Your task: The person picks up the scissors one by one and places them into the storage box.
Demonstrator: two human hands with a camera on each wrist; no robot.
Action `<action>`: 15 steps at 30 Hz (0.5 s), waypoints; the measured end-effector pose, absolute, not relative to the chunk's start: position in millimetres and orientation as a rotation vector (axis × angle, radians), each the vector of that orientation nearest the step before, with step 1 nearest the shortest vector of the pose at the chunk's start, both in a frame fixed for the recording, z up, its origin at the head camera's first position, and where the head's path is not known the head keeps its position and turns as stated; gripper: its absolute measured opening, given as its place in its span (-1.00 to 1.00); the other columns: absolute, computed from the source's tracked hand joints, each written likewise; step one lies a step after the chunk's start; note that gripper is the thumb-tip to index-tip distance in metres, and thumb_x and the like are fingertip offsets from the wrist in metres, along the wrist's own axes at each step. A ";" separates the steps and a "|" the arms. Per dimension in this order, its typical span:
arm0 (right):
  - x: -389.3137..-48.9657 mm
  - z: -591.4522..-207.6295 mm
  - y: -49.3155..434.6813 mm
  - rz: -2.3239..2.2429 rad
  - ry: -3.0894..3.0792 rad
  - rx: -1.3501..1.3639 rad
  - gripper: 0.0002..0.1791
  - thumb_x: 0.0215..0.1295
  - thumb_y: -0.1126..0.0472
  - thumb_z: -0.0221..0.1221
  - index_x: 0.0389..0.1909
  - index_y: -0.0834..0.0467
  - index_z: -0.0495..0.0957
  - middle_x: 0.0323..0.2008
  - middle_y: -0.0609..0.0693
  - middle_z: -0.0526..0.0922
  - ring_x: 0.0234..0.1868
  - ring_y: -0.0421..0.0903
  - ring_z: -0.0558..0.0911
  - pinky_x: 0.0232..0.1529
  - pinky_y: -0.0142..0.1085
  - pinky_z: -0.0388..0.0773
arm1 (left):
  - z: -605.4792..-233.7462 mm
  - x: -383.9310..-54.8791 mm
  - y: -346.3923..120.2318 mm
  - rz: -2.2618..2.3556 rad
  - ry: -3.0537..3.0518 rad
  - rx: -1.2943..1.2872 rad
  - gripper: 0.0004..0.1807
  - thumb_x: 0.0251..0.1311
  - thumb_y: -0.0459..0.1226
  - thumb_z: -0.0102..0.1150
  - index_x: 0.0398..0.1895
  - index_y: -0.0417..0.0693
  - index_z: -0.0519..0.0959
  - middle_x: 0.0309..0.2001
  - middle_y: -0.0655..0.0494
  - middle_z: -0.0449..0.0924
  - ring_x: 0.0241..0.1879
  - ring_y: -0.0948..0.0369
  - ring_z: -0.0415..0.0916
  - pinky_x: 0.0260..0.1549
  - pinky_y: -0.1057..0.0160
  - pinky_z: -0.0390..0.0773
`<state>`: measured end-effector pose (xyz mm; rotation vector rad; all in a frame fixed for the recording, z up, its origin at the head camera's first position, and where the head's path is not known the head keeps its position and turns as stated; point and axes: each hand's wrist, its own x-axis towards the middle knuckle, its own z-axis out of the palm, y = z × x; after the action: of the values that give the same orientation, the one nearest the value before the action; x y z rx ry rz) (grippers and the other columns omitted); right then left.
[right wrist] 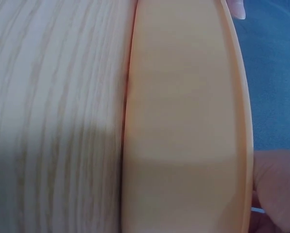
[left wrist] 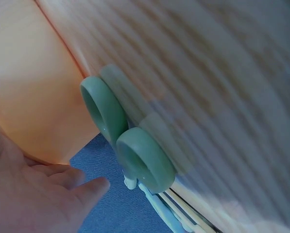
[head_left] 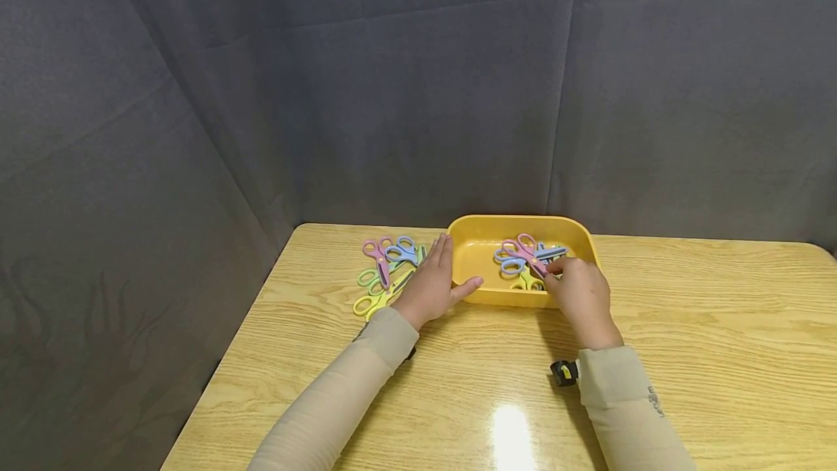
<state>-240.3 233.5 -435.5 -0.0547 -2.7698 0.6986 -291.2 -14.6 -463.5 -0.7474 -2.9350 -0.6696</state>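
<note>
A yellow tray (head_left: 523, 298) stands at the back of the table. My left hand (head_left: 434, 282) lies against its left end with straight fingers, the thumb over the front rim; the left wrist view shows the same hand (left wrist: 42, 194) beside the tray wall. My right hand (head_left: 580, 296) reaches over the tray's right part and pinches pink scissors (head_left: 527, 251) near the blades, handles pointing up and left. Under them in the tray lie blue scissors (head_left: 513, 265) and yellow scissors (head_left: 525, 282). In the right wrist view, the tray wall hides most of the right hand (right wrist: 281, 191).
Left of the tray, a loose pile holds pink scissors (head_left: 379, 256), blue scissors (head_left: 404, 251), green scissors (left wrist: 145, 160) and yellow scissors (head_left: 374, 302). A dark cloth (head_left: 418, 93) hangs behind the wooden table (head_left: 706, 333). The table's left edge runs beyond the pile.
</note>
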 end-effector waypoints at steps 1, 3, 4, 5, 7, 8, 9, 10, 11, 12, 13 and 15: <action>-240.2 -435.5 233.5 0.699 -2.769 -0.055 -0.82 0.26 0.31 0.26 -0.25 0.36 0.74 -0.31 0.28 0.75 -0.38 0.19 0.63 -0.37 0.02 0.46 | -463.3 -291.3 -14.3 -0.670 -2.935 -0.746 0.10 0.40 0.31 -0.05 0.59 -0.37 -0.11 0.60 -0.26 -0.13 0.58 -0.10 -0.12 0.50 0.06 0.02; -240.1 -435.7 233.7 0.699 -2.765 -0.053 -0.82 0.26 0.31 0.26 -0.26 0.37 0.74 -0.31 0.28 0.74 -0.38 0.20 0.64 -0.36 0.03 0.46 | -463.0 -291.5 -14.0 -0.672 -2.935 -0.748 0.09 0.40 0.30 -0.05 0.59 -0.36 -0.11 0.60 -0.26 -0.13 0.58 -0.10 -0.13 0.50 0.06 0.02; -240.0 -435.8 233.6 0.700 -2.761 -0.049 -0.82 0.27 0.31 0.26 -0.26 0.36 0.74 -0.31 0.28 0.74 -0.38 0.20 0.64 -0.35 0.03 0.46 | -462.7 -291.5 -13.9 -0.675 -2.936 -0.749 0.09 0.40 0.30 -0.05 0.59 -0.36 -0.11 0.60 -0.26 -0.13 0.58 -0.10 -0.13 0.50 0.06 0.02; -239.8 -435.9 233.6 0.701 -2.756 -0.043 -0.82 0.27 0.30 0.27 -0.26 0.36 0.74 -0.31 0.28 0.75 -0.37 0.21 0.64 -0.35 0.04 0.47 | -462.6 -291.4 -13.9 -0.677 -2.938 -0.750 0.10 0.40 0.30 -0.05 0.60 -0.36 -0.11 0.60 -0.26 -0.14 0.59 -0.10 -0.13 0.50 0.06 0.01; -239.5 -436.5 233.7 0.703 -2.745 -0.023 -0.82 0.27 0.30 0.27 -0.26 0.36 0.74 -0.31 0.28 0.75 -0.36 0.23 0.65 -0.34 0.05 0.47 | -462.3 -291.0 -14.1 -0.677 -2.940 -0.750 0.09 0.40 0.30 -0.05 0.60 -0.36 -0.12 0.60 -0.26 -0.14 0.59 -0.10 -0.14 0.51 0.06 0.01; -239.4 -436.8 234.0 0.700 -2.738 -0.008 -0.82 0.27 0.29 0.28 -0.26 0.35 0.74 -0.30 0.28 0.75 -0.34 0.25 0.65 -0.32 0.07 0.48 | -462.2 -290.8 -14.4 -0.677 -2.942 -0.750 0.09 0.40 0.30 -0.05 0.60 -0.36 -0.12 0.60 -0.26 -0.14 0.59 -0.10 -0.14 0.51 0.06 0.01; -239.1 -436.9 234.2 0.697 -2.732 0.005 -0.82 0.27 0.29 0.28 -0.26 0.35 0.74 -0.30 0.29 0.75 -0.33 0.27 0.66 -0.31 0.08 0.49 | -462.0 -290.5 -14.6 -0.676 -2.943 -0.750 0.09 0.40 0.30 -0.05 0.60 -0.36 -0.12 0.60 -0.26 -0.15 0.59 -0.10 -0.14 0.51 0.07 0.01; -238.9 -437.0 234.6 0.694 -2.727 0.018 -0.82 0.27 0.29 0.27 -0.25 0.35 0.74 -0.29 0.29 0.75 -0.31 0.28 0.66 -0.30 0.10 0.50 | -461.9 -290.3 -14.8 -0.674 -2.945 -0.750 0.10 0.40 0.30 -0.05 0.60 -0.36 -0.12 0.60 -0.26 -0.15 0.59 -0.10 -0.14 0.51 0.07 0.01; -238.7 -437.2 235.0 0.691 -2.725 0.030 -0.82 0.28 0.29 0.27 -0.25 0.34 0.73 -0.28 0.30 0.74 -0.29 0.30 0.67 -0.28 0.11 0.50 | -461.9 -290.2 -14.9 -0.673 -2.945 -0.750 0.10 0.40 0.30 -0.05 0.59 -0.37 -0.12 0.60 -0.26 -0.15 0.59 -0.10 -0.14 0.51 0.07 0.01; -238.2 -437.2 235.5 0.689 -2.726 0.043 -0.81 0.28 0.28 0.26 -0.23 0.35 0.73 -0.27 0.31 0.74 -0.26 0.31 0.67 -0.26 0.13 0.51 | -461.7 -290.0 -15.0 -0.672 -2.945 -0.750 0.09 0.40 0.30 -0.05 0.59 -0.37 -0.12 0.60 -0.26 -0.15 0.59 -0.10 -0.14 0.51 0.07 0.00; -237.9 -437.3 236.3 0.687 -2.727 0.056 -0.80 0.29 0.28 0.25 -0.22 0.35 0.73 -0.25 0.32 0.73 -0.24 0.31 0.67 -0.24 0.14 0.52 | -461.5 -289.8 -15.1 -0.670 -2.946 -0.750 0.09 0.40 0.30 -0.05 0.59 -0.37 -0.12 0.60 -0.26 -0.15 0.59 -0.10 -0.14 0.51 0.07 0.00; -236.9 -437.3 238.1 0.690 -2.727 0.084 -0.78 0.32 0.28 0.22 -0.19 0.35 0.72 -0.22 0.33 0.71 -0.18 0.32 0.66 -0.20 0.17 0.54 | -461.4 -290.0 -14.6 -0.667 -2.945 -0.751 0.09 0.40 0.30 -0.06 0.59 -0.37 -0.12 0.60 -0.26 -0.14 0.59 -0.10 -0.14 0.51 0.07 0.01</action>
<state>-236.9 238.1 -437.3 0.0836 -2.7265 0.6904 -290.0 -14.6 -461.4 -0.7509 -2.9446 -0.6671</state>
